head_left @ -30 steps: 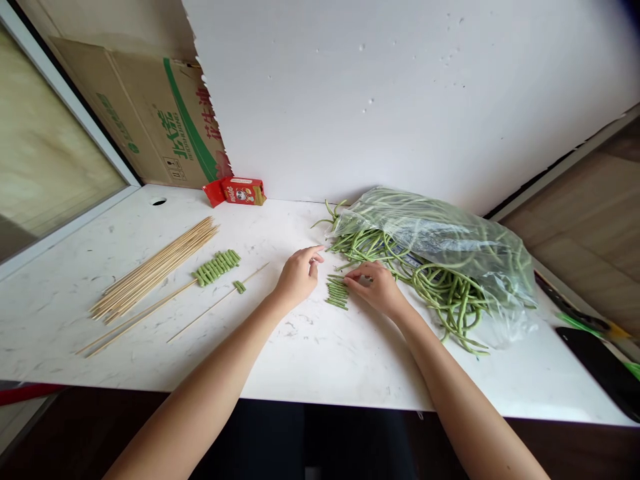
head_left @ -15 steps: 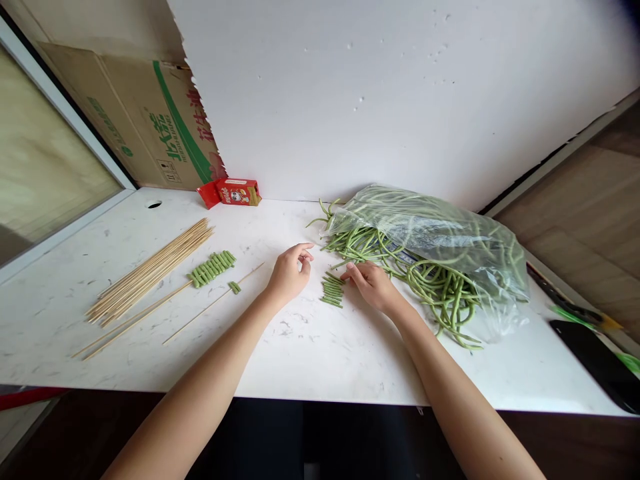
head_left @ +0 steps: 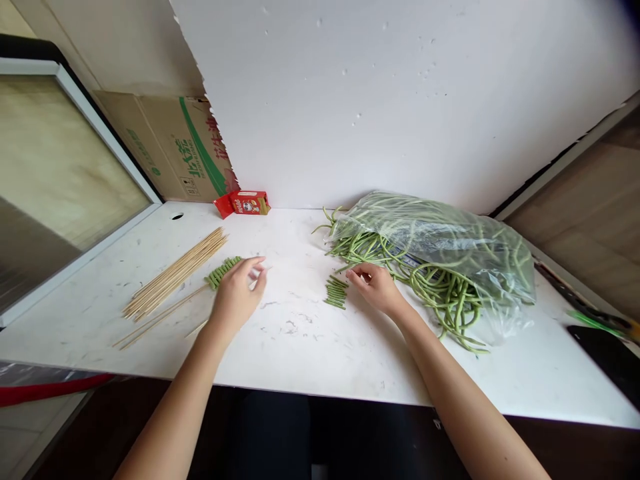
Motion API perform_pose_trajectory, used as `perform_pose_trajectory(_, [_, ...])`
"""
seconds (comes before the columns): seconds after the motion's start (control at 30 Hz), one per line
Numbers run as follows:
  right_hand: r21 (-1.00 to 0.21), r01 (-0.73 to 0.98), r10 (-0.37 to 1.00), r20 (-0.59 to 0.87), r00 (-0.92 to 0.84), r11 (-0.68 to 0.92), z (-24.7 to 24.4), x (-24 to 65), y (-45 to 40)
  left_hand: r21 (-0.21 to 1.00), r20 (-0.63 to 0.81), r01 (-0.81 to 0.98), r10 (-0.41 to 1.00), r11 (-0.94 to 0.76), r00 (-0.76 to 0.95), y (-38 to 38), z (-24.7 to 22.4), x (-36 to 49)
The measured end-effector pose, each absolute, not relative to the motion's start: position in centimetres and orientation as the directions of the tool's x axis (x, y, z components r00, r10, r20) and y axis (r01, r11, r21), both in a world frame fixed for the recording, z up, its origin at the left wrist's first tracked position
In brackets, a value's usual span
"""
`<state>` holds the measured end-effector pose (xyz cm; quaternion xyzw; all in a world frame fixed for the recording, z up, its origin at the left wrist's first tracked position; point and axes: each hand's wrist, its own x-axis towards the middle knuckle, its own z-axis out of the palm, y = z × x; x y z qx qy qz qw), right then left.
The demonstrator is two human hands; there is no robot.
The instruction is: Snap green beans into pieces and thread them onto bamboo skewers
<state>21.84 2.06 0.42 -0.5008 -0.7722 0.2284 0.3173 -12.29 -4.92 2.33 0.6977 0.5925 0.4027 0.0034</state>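
My left hand (head_left: 239, 293) hovers over the left side of the counter, thumb and fingers bent and apart. It covers most of a thin bamboo skewer (head_left: 196, 328), whose lower end shows beside the wrist. Just behind it are green bean pieces (head_left: 216, 275) threaded side by side on two skewers (head_left: 165, 317). My right hand (head_left: 375, 287) is beside a small row of cut bean pieces (head_left: 336, 292). Its fingertips come together in a pinch; anything between them is too small to make out. Long green beans (head_left: 443, 287) spill from a clear plastic bag (head_left: 450, 230) behind it.
A bundle of bamboo skewers (head_left: 175, 273) lies on the white counter (head_left: 295, 360) at left. A red packet (head_left: 251, 203) stands against the white wall panel (head_left: 320, 120), near a cardboard box (head_left: 165, 147). A black phone (head_left: 603, 353) lies at the right edge.
My left hand has moved left, from mid-counter to above the single skewer. My right hand stays by the cut pieces, its fingers curled in more. The view has shifted slightly.
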Motion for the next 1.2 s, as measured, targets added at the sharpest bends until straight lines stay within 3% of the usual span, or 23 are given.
perform_pose_trajectory(0.17, [-0.777,0.533,0.938,0.221,-0.268,0.335,1.2,22.3,1.7,0.334,0.501,0.939,0.859,-0.082,-0.103,-11.5,0.9,-18.3])
perform_pose_trajectory(0.5, [-0.607,0.67,0.893,0.165,-0.419,0.427,0.3,22.0,1.7,0.238,0.515,0.971,0.852,-0.035,-0.096,-14.6,-3.1,-20.9])
perform_pose_trajectory(0.7, [-0.593,0.7,0.899,0.103,-0.425,0.399,0.2,22.2,1.8,0.243,0.502,0.97,0.856,0.002,-0.127,-13.7,-3.5,-20.1])
perform_pose_trajectory(1.2, [-0.567,0.723,0.909,0.133,-0.394,0.396,-0.2,21.6,1.9,0.297,0.51,0.954,0.837,0.043,-0.196,-12.2,-3.3,-17.6])
